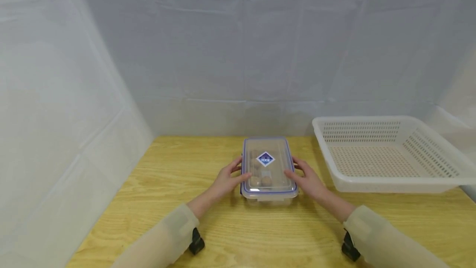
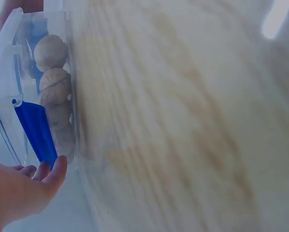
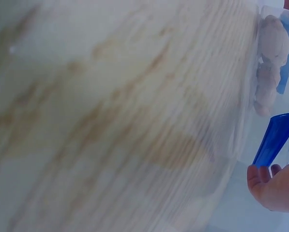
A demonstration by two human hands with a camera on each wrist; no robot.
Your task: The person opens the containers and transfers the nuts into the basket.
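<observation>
A clear plastic food container (image 1: 269,168) with a blue-edged lid and a diamond-shaped label sits on the wooden table between both hands. My left hand (image 1: 228,178) holds its left side, thumb over the lid's edge. The right hand (image 1: 308,180) mirrors it on the right. In the left wrist view, the fingertips touch a blue side latch (image 2: 36,130) that slants away from the container wall. Another blue latch (image 3: 276,138) slants out at the right hand's fingers in the right wrist view. Several round, pale brown lumps (image 2: 51,52) show inside through the clear wall.
A white perforated plastic basket (image 1: 390,185) stands to the right on the wooden table (image 1: 178,168). White sheeting (image 1: 238,53) hangs behind the table and along its left side. Both forearms wear light sleeves (image 1: 163,233) with black wrist devices (image 1: 197,242).
</observation>
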